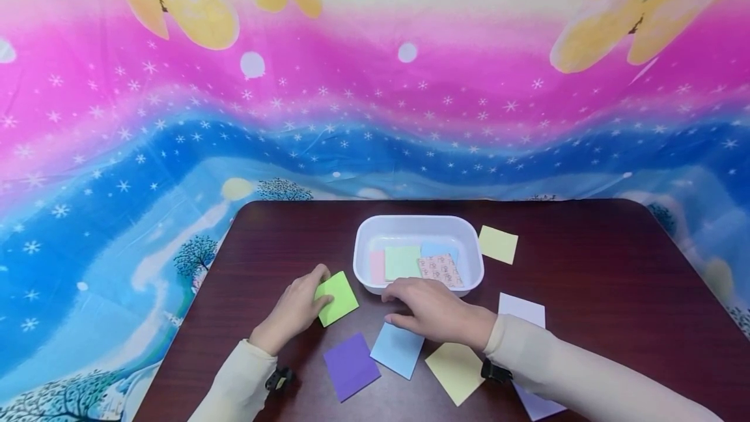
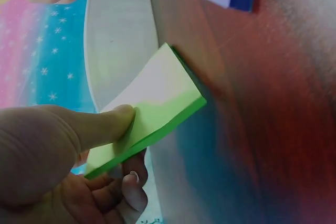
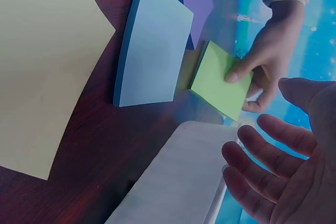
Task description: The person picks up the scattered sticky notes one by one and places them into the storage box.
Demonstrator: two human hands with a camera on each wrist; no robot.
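My left hand pinches a lime green sticky note pad, thumb on top and fingers beneath, left of the white plastic tub. In the left wrist view the pad is tilted, its green edge showing. My right hand hovers at the tub's near rim with fingers loosely bent and nothing in them; the right wrist view shows its fingers apart. Inside the tub lie a pink pad, a mint green pad, a light blue pad and a patterned pad.
On the dark wood table, a purple pad, a blue pad and a pale yellow pad lie near the front. Another yellow pad sits right of the tub. Lavender pads lie partly under the right forearm.
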